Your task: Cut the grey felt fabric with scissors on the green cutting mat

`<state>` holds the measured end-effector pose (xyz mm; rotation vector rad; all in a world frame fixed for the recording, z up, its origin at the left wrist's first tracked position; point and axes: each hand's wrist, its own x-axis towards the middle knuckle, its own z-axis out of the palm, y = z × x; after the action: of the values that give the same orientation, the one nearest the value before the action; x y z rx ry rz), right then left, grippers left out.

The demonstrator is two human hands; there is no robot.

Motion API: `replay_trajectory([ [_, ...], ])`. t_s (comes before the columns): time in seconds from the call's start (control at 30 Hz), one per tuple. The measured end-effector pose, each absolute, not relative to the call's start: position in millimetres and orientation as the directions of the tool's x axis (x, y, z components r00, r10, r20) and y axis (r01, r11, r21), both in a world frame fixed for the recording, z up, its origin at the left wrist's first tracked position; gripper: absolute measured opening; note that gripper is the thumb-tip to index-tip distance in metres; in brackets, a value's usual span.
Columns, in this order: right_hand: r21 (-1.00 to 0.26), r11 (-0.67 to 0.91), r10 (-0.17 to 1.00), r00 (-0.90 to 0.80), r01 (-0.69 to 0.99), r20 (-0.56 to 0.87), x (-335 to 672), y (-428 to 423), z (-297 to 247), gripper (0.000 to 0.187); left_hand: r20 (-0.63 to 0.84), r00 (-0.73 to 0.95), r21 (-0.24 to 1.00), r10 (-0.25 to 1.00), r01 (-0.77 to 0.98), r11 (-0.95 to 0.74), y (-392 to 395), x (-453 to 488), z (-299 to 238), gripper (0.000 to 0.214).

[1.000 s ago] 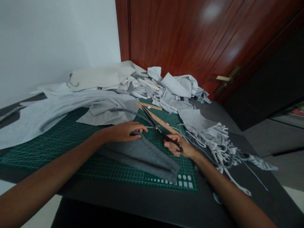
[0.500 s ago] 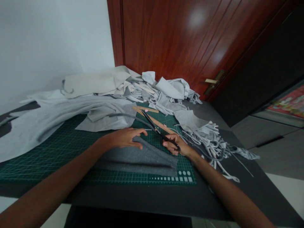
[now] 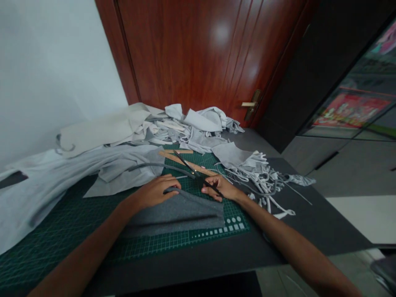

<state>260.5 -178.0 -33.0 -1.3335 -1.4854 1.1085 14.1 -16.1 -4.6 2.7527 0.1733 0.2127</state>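
From my end the dk grey cloth looked matt & felt-like; scissors had dull metal blades, black matt handles; ruler was bare wood; cutting mat matt green; pale scraps soft cloth; door glossy varnished wood.

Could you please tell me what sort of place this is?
Probably a home sewing or fabric-cutting corner: a green gridded cutting mat, heaps of pale grey fabric offcuts, and black scissors in the right hand, with a reddish wooden door behind.
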Motion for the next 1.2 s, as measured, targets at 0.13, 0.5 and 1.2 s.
replay_trajectory([
  [0.13,-0.719,0.111,0.978,0.053,0.686,0.203,268,-181,-27,0.039,0.122,0.982,0.353,0.147,0.095,-0.931,-19,15,-5,0.018],
  [0.5,-0.242,-0.290,0.907,0.346,0.926,0.240,303,-188,-25,0.017,0.060,0.990,0.394,0.130,0.096,-0.914,-25,16,-3,0.018],
  [1.2,-0.119,-0.206,0.974,0.216,0.971,0.074,269,-199,-12,0.015,0.081,0.939,0.280,0.334,0.300,-0.912,-26,19,-16,0.041],
])
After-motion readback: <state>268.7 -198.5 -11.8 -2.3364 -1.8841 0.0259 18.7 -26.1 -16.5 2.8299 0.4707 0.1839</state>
